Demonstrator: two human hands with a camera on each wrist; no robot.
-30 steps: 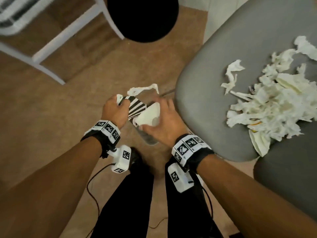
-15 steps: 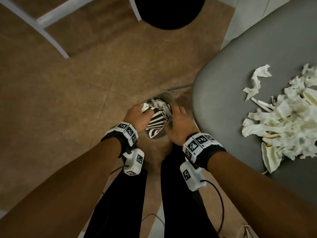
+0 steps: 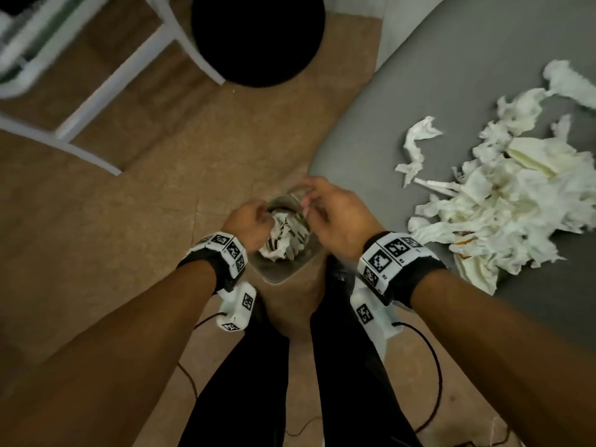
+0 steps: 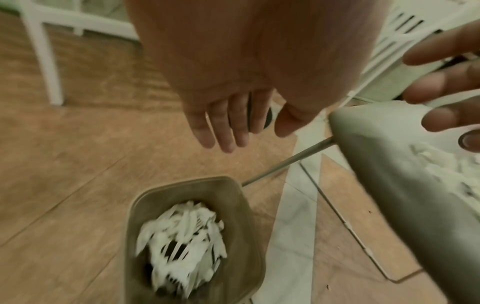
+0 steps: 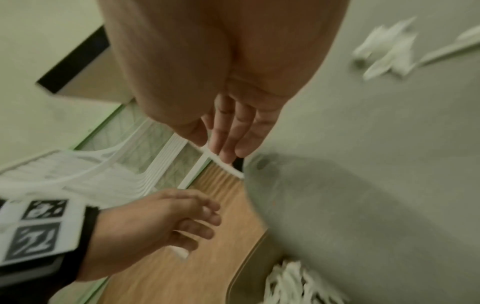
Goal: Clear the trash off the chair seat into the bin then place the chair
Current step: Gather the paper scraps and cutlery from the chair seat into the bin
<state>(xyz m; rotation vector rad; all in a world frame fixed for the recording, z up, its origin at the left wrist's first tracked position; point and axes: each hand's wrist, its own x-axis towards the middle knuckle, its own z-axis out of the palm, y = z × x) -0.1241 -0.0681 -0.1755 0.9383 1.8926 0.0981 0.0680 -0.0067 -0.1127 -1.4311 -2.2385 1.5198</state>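
Both hands above small grey bin [image 3: 283,272] on floor, left hand [image 3: 246,225] fingers straight and empty, right hand [image 3: 338,217] fingers loosely spread and empty, crumpled striped trash [image 3: 283,235] inside bin, white tissue pile [image 3: 503,201] on grey chair seat [image 3: 371,130] just right of bin.

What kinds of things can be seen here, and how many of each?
Hands: 2, left hand and right hand, both empty
Bins: 1, small bin holding striped wrapper and paper
Grey chair seats: 1
Heaps of crumpled paper trash on the seat: 1
Round black stools: 1
Total: 6
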